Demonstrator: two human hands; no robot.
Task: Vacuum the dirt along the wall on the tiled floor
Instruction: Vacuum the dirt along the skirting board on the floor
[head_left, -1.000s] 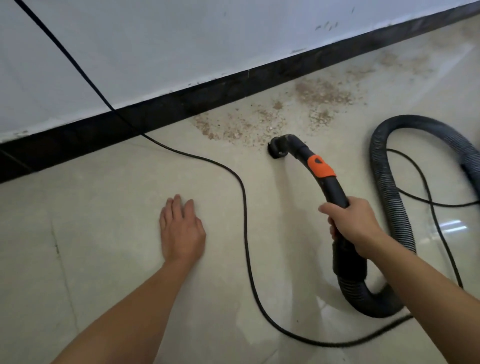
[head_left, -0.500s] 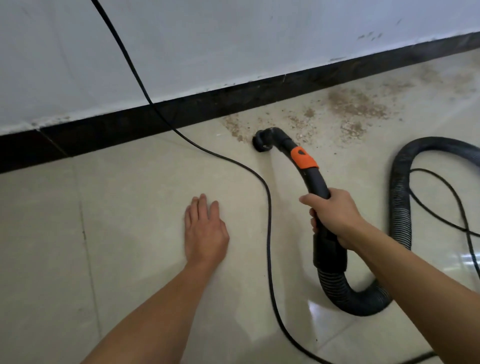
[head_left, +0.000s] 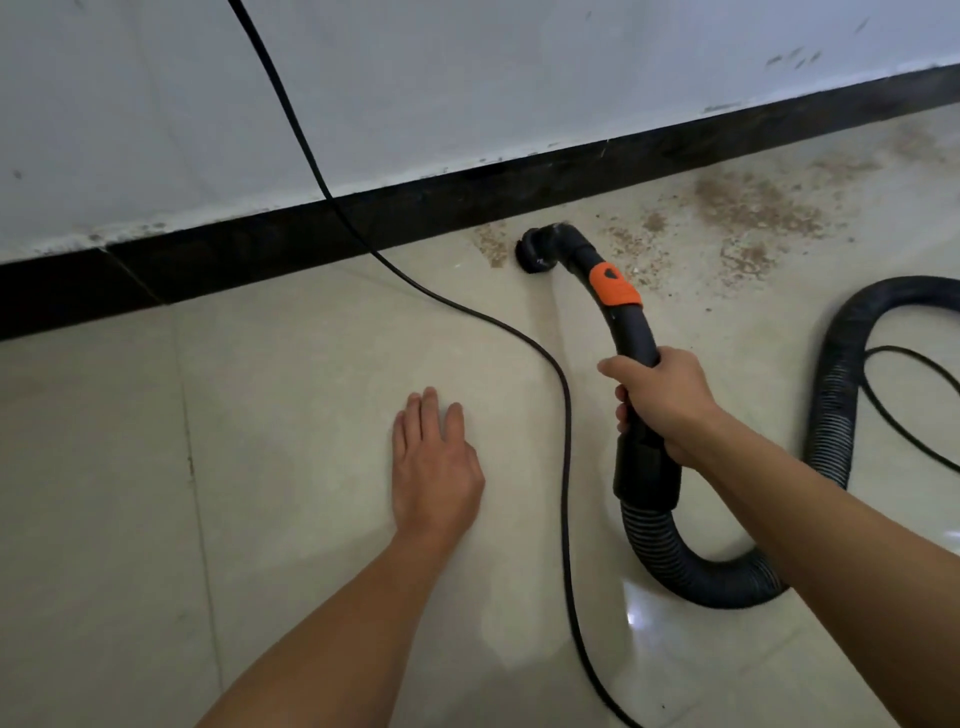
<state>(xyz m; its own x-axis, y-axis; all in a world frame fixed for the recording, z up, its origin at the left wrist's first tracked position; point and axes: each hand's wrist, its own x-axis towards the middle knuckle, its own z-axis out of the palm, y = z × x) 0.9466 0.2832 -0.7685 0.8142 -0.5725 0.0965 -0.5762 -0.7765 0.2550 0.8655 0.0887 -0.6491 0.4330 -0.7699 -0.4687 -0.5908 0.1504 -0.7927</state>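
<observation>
At the bottom of the frame 2 bare forearms reach in, 1 from lower centre and 1 from the lower right. Between them a thin black power cord (head_left: 563, 415) runs up the tiled floor (head_left: 285, 415), bends toward the left and climbs the wall to the top edge. At lower right the ribbed black vacuum hose (head_left: 701, 577) curls in a U under the right forearm, then rises again at the right edge in a wide arc, with a second thin cable (head_left: 909, 431) lying just beside it.

In the centre the left hand (head_left: 436, 467) rests palm down on the tile, fingers straight and close together, holding nothing. To its right, across the cord, the right hand (head_left: 665, 400) is wrapped around the rigid black tube (head_left: 631, 332) just above the hose cuff, fingers and thumb curled about it.

The tube curves up past an orange collar (head_left: 613, 285) to the round nozzle (head_left: 535, 252), which sits on the floor at upper centre, close to the black skirting board (head_left: 311, 249). The brown dirt (head_left: 748, 208) lies along the skirting: a small patch just left of the nozzle, and wider scattered patches spreading to the upper right. Above the skirting stands the white wall (head_left: 467, 78), with a few dark marks at upper right.
</observation>
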